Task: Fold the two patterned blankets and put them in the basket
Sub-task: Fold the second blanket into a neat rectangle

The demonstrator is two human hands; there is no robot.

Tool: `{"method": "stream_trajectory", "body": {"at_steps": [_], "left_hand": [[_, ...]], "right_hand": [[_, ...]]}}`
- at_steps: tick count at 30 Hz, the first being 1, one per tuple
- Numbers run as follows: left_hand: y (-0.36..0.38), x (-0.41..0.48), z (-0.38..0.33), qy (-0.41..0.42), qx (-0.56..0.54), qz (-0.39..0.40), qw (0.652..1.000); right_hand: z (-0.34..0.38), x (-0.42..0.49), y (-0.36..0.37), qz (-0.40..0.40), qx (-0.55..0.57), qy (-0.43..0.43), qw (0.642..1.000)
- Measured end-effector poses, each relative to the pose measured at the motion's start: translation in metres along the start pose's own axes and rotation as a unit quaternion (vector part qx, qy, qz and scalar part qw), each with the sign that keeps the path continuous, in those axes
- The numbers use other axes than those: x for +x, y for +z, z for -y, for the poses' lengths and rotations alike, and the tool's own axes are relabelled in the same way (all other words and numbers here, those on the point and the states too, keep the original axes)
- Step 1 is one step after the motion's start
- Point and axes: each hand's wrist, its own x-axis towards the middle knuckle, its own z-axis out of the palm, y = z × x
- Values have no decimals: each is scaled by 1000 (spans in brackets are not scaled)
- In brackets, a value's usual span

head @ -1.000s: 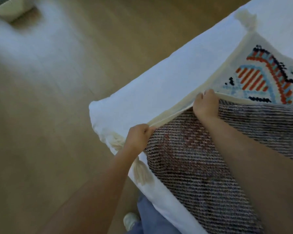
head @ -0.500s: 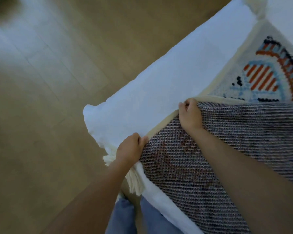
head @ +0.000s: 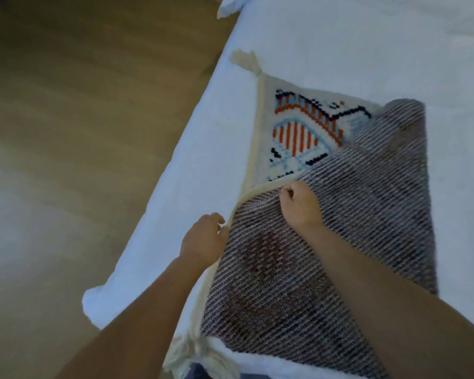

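I am in the first fold of one patterned blanket (head: 298,127), which lies on the white bed (head: 340,50), close to the bed's floor-side edge. Its near half is turned over so the grey woven backing faces up and covers most of the orange, blue and black pattern; only a wedge of pattern shows beyond the folded edge. My left hand (head: 203,239) sits at the cream border (head: 257,127) on the floor side of the blanket, fingers curled and pinching that border. My right hand (head: 300,205) rests on the backing just behind the folded edge, fingers closed in a loose fist; I cannot tell whether they actually pinch cloth or only press on it.

As I judge it, the next move calls for carrying this folded edge on toward the far tassel (head: 245,60), so the two cream borders meet, then smoothing the backing flat. The cloth looks thick and stiff, so I expect it to hold a crease poorly and to want both hands moving together.

Much is out of my sight. The basket is nowhere in the frame, and I see no second blanket. The near corner of the blanket runs off the bottom of the view, where another tassel (head: 184,354) hangs over the bed's edge. The whole picture is soft with motion blur, so fingertip contact is hard to read.
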Motion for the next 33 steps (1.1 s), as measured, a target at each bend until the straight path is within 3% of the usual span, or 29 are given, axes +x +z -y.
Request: {"method": "stream_trajectory", "body": {"at_steps": [5,10,14,17,21,25,27,30,31,33], "left_hand": [[8,69,-89,77,9,12,997],[46,148,-175,112,65,36,991],[84,200,-227,122,92,35,988],[107,229,-257,138,71,58,986],[139,254,-296,150,23,109,982],[168,261,-323,148,-16,147,978],[176,263,-333,83,-102,164,978],[180,262,-349,-77,-285,207,933],[183,260,-352,-61,-283,218,932],[190,252,-355,48,-216,248,943]], "right_hand": [[-36,53,-53,-3,-52,-45,998],[-79,136,-101,51,-111,-55,991],[-127,188,-134,76,-329,-39,941],[-163,205,-152,60,-379,40,922],[-215,209,-160,13,-298,132,945],[-243,212,-153,-17,-231,162,959],[-251,209,-152,-59,-177,188,964],[-255,206,-159,-114,-53,269,955],[-254,208,-164,-128,5,288,949],[-247,216,-175,-106,92,300,943]]}}
